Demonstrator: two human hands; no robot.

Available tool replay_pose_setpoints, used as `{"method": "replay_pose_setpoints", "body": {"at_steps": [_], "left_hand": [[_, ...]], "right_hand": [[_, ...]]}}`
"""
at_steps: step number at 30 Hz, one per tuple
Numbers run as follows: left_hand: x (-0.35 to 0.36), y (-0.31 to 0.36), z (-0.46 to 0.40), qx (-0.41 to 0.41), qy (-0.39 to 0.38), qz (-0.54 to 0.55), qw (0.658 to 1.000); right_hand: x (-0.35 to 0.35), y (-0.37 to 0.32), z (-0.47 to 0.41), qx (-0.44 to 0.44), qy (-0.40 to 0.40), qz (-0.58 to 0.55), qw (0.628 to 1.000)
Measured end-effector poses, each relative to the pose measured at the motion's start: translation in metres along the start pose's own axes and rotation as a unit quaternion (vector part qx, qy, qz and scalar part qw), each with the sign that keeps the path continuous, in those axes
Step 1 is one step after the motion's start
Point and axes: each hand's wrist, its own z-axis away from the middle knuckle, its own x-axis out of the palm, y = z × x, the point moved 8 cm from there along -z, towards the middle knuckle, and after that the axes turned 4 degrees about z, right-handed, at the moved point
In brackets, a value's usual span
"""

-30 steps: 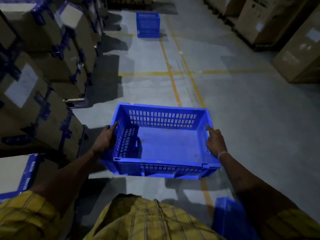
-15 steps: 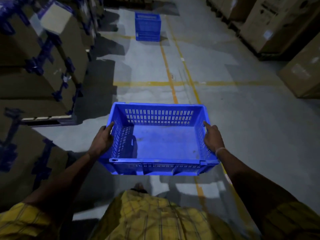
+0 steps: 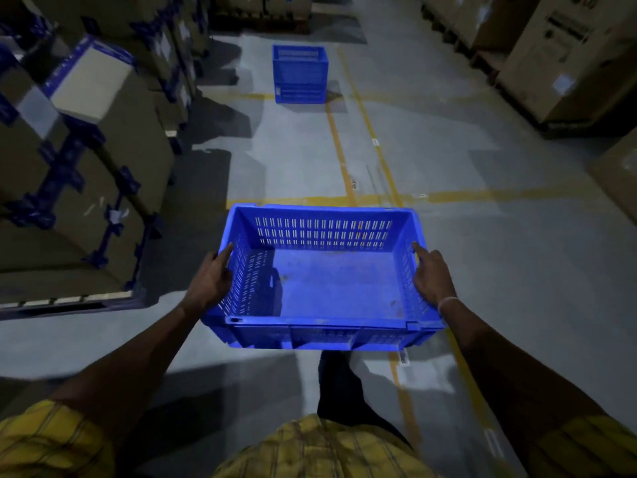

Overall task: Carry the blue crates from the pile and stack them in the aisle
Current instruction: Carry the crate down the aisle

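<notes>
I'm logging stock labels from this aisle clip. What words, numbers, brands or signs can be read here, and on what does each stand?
No text can be read in this view.
Dark print on the cardboard box at upper right: blurred.
White label lower on that box: too small.
White stickers on the blue-strapped cartons at left: blurred.
Carried blue crate and stacked blue crates ahead: no marking to be made out.

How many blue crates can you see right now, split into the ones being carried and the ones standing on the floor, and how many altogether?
Carried blue slotted plastic crate, held at its sides by the left hand and the right hand: 1
Blue plastic crate stack on the aisle floor ahead: at least 1; the number in it is unclear
Total: at least 2
</notes>
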Motion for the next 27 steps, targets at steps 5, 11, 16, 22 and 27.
{"method": "replay_pose_setpoints", "body": {"at_steps": [5,11,16,22,27], "left_hand": [[0.007,0.011,-0.126,-0.016,0.015,0.009,1.000],[-0.006,0.032,-0.259,-0.028,0.018,0.022,0.999],[-0.017,0.033,-0.368,-0.041,0.043,0.018,0.998],[-0.025,0.006,-0.516,-0.053,0.057,0.035,0.996],[-0.039,-0.026,-0.651,-0.065,0.061,0.045,0.995]], "right_hand": [[0.002,-0.007,-0.147,-0.015,-0.008,-0.001,1.000],[-0.020,-0.031,-0.301,-0.031,-0.024,-0.007,0.999],[-0.033,-0.062,-0.420,-0.050,-0.012,0.003,0.999],[-0.014,-0.109,-0.573,-0.068,-0.011,0.015,0.998],[0.013,-0.159,-0.699,-0.070,-0.013,0.017,0.997]]}}
